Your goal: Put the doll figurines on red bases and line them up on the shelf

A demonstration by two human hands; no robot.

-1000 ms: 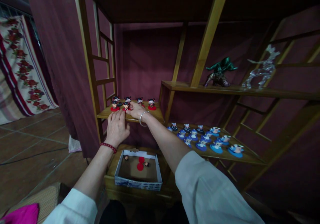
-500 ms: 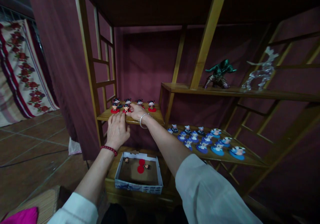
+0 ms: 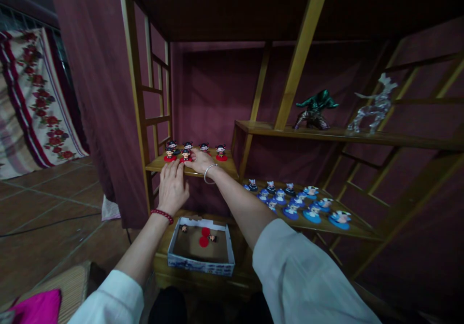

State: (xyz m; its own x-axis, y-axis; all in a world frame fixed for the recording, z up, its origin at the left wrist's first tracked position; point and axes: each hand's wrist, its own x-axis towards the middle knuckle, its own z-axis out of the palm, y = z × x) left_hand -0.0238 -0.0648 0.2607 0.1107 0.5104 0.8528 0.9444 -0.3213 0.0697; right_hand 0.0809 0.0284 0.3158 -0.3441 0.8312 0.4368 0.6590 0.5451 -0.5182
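Note:
On the small upper-left shelf (image 3: 159, 163), several figurines with dark hair and red bases stand in two rows. My right hand (image 3: 201, 162) has its fingers against the right side of a front-row figurine (image 3: 186, 155), gripping it as it stands upright near the shelf edge. My left hand (image 3: 173, 186) lies with fingers stretched out on the shelf's front edge, just below that figurine. Another front-row figurine (image 3: 169, 154) stands to the left. Behind my right hand is a back-row figurine (image 3: 204, 147), partly hidden, and a further one (image 3: 221, 152) stands to its right.
Below my hands sits a shallow open box (image 3: 201, 268) holding small figurine pieces and red discs. Rows of blue-based figurines (image 3: 291, 210) fill the lower right shelf. Above them stand a dark green statue (image 3: 316, 109) and a clear deer figure (image 3: 375, 106).
The view has shifted slightly, so the shelves sit a little differently in frame. Both hands keep nearly the same place at the front-row figurine and shelf edge.

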